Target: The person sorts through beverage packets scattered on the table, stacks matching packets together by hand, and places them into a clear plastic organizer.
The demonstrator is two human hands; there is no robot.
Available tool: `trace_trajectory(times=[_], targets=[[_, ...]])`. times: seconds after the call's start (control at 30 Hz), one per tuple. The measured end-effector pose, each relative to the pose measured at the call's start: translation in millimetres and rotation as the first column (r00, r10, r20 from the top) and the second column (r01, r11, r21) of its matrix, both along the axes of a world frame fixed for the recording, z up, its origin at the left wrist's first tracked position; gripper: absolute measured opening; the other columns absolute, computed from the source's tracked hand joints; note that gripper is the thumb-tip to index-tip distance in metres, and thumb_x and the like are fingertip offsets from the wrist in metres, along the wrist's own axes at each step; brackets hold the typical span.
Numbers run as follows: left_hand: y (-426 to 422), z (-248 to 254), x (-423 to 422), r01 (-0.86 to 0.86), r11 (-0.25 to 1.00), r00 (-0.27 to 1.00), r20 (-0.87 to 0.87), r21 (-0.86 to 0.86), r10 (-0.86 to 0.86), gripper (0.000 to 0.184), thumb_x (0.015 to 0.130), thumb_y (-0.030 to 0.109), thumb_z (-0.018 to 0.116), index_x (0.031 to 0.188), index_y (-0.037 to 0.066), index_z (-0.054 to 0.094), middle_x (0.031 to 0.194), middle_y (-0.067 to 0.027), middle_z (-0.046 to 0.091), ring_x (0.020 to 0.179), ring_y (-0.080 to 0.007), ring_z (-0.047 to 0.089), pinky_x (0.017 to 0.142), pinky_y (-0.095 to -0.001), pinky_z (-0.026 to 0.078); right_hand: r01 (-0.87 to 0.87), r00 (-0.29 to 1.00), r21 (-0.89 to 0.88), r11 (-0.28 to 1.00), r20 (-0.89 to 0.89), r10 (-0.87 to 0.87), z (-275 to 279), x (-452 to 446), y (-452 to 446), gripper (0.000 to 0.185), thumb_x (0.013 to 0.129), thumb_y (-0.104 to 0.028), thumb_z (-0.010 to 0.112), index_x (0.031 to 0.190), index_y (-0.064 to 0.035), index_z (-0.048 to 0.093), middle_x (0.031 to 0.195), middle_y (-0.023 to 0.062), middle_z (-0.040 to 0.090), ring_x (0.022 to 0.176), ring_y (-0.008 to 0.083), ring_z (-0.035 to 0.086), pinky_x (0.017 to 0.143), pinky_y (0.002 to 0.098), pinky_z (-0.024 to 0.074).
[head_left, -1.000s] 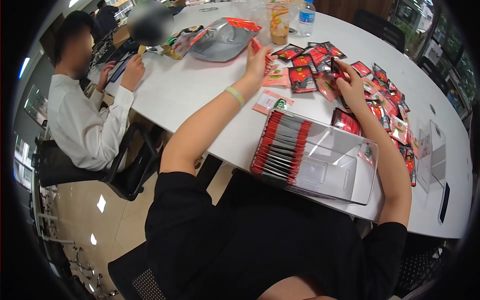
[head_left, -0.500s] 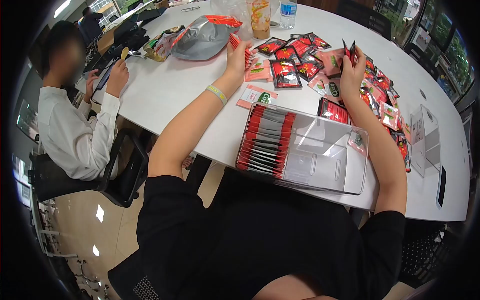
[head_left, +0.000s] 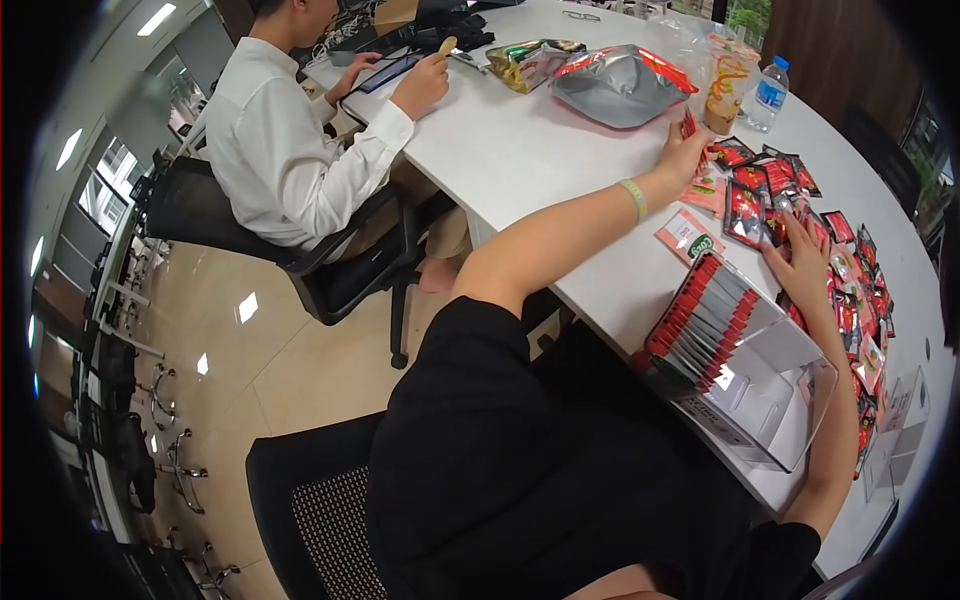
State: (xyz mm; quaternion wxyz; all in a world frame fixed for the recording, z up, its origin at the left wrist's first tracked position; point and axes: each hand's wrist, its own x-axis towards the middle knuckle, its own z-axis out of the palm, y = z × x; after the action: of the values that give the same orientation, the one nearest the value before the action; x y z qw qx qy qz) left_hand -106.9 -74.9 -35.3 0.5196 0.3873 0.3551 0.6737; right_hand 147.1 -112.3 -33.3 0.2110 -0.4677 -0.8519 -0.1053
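Note:
In my left hand (head_left: pixel 684 160) is a small stack of red sachets (head_left: pixel 692 128), held upright above the table's left side of the pile. My right hand (head_left: pixel 803 268) lies over the loose red and black sachets (head_left: pixel 744 212), fingers spread and touching the pile; anything beneath the palm is hidden. Close to my body stands a clear plastic bin (head_left: pixel 790 440), its left part filled by a row of sachets on edge (head_left: pixel 703 322). A pink and white Cozy sachet (head_left: pixel 686 238) rests flat between the bin and my left hand.
Behind my left hand sit a silver and red pouch (head_left: pixel 622 92), a drink cup (head_left: pixel 724 88) and a water bottle (head_left: pixel 768 95). A clear acrylic stand (head_left: pixel 898 425) is at right. Across the corner, a person in a white shirt (head_left: pixel 290 150) holds a phone.
My view has swung left. The dark sachets that my right hand held upright are no longer seen in it, and that hand has come down onto the pile. My left hand keeps its stack.

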Motion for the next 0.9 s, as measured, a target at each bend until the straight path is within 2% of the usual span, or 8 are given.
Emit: trace_trajectory(times=[0.07, 0.1, 0.2, 0.5, 0.6, 0.8, 0.87, 0.9], targets=[[-1.7, 0.7, 2.1, -0.006, 1.000, 1.000, -0.005, 0.006, 0.006, 0.036, 0.078, 0.022, 0.059, 0.101, 0.009, 0.034, 0.087, -0.0071, 0.052, 0.075, -0.0153, 0.059, 0.052, -0.0297, 0.052, 0.035, 0.999, -0.088, 0.996, -0.015, -0.036, 5.9, -0.4, -1.3, 0.053, 0.081, -0.039, 0.055, 0.123, -0.0066, 0.050, 0.124, 0.0134, 0.051, 0.127, 0.0352, 0.033, 0.103, 0.0563, 0.0141], [-4.9, 2.8, 2.9, -0.006, 1.000, 1.000, -0.010, -0.003, 0.006, 0.037, 0.078, 0.023, 0.059, 0.101, 0.009, 0.034, 0.090, -0.0069, 0.051, 0.077, -0.0150, 0.059, 0.055, -0.0293, 0.052, 0.038, 0.999, -0.060, 0.997, 0.015, -0.037, 6.3, -0.2, -2.0, 0.047, 0.084, -0.035, 0.053, 0.122, -0.0064, 0.051, 0.122, 0.0129, 0.053, 0.126, 0.0345, 0.035, 0.102, 0.0556, 0.0163], [-3.2, 3.8, 0.8, 0.021, 1.000, 0.999, -0.028, -0.015, -0.022, 0.037, 0.078, 0.024, 0.059, 0.102, 0.009, 0.034, 0.091, -0.0063, 0.051, 0.078, -0.0143, 0.058, 0.058, -0.0289, 0.052, -0.010, 0.999, -0.003, 1.000, 0.044, 0.011, 3.8, 5.7, 3.6, 0.047, 0.084, -0.035, 0.053, 0.120, -0.0059, 0.052, 0.122, 0.0123, 0.053, 0.124, 0.0339, 0.037, 0.102, 0.0536, 0.0191], [-6.9, 6.6, 0.9, 0.032, 0.999, 0.999, -0.029, -0.003, -0.032, 0.038, 0.077, 0.023, 0.059, 0.102, 0.008, 0.034, 0.090, -0.0069, 0.051, 0.076, -0.0135, 0.058, 0.056, -0.0281, 0.052, -0.085, 0.995, 0.152, 0.985, 0.069, 0.075, -0.4, 6.7, 7.5, 0.030, 0.086, -0.024, 0.052, 0.109, -0.0054, 0.059, 0.109, 0.0096, 0.060, 0.113, 0.0287, 0.048, 0.096, 0.0459, 0.0297], [-2.3, 6.0, 1.2, 0.048, 0.999, 0.998, -0.034, -0.014, -0.048, 0.037, 0.077, 0.023, 0.059, 0.101, 0.009, 0.034, 0.090, -0.0066, 0.051, 0.077, -0.0135, 0.058, 0.057, -0.0279, 0.052, -0.113, 0.992, 0.147, 0.983, 0.070, 0.104, 0.3, 9.8, 11.1, 0.026, 0.086, -0.021, 0.052, 0.105, -0.0055, 0.060, 0.104, 0.0087, 0.062, 0.108, 0.0276, 0.051, 0.095, 0.0450, 0.0314], [-7.4, 5.9, 2.2, 0.034, 0.999, 0.999, -0.014, 0.000, -0.034, 0.037, 0.077, 0.023, 0.059, 0.100, 0.008, 0.035, 0.089, -0.0073, 0.051, 0.076, -0.0146, 0.058, 0.056, -0.0294, 0.051, -0.111, 0.992, 0.187, 0.976, 0.086, 0.097, 13.0, -0.8, -6.9, 0.031, 0.086, -0.029, 0.052, 0.101, -0.0036, 0.060, 0.100, 0.0100, 0.061, 0.103, 0.0271, 0.053, 0.095, 0.0451, 0.0298], [-7.9, 9.1, 1.2, 0.065, 0.998, 0.996, -0.055, -0.011, -0.065, 0.037, 0.077, 0.024, 0.060, 0.101, 0.009, 0.036, 0.091, -0.0072, 0.052, 0.078, -0.0147, 0.058, 0.059, -0.0296, 0.052, -0.045, 0.995, 0.173, 0.984, 0.096, 0.029, 12.8, -0.4, -7.1, 0.035, 0.086, -0.033, 0.052, 0.105, -0.0040, 0.059, 0.102, 0.0101, 0.060, 0.105, 0.0274, 0.052, 0.097, 0.0455, 0.0278], [-8.8, 9.8, 1.4, 0.055, 0.998, 0.996, -0.071, -0.020, -0.056, 0.038, 0.077, 0.024, 0.060, 0.101, 0.008, 0.036, 0.090, -0.0072, 0.052, 0.079, -0.0143, 0.058, 0.060, -0.0301, 0.052, -0.049, 0.992, 0.203, 0.978, 0.121, 0.025, 7.5, 2.5, -2.3, 0.045, 0.087, -0.040, 0.049, 0.114, -0.0045, 0.055, 0.112, 0.0114, 0.057, 0.113, 0.0284, 0.047, 0.101, 0.0487, 0.0217]])
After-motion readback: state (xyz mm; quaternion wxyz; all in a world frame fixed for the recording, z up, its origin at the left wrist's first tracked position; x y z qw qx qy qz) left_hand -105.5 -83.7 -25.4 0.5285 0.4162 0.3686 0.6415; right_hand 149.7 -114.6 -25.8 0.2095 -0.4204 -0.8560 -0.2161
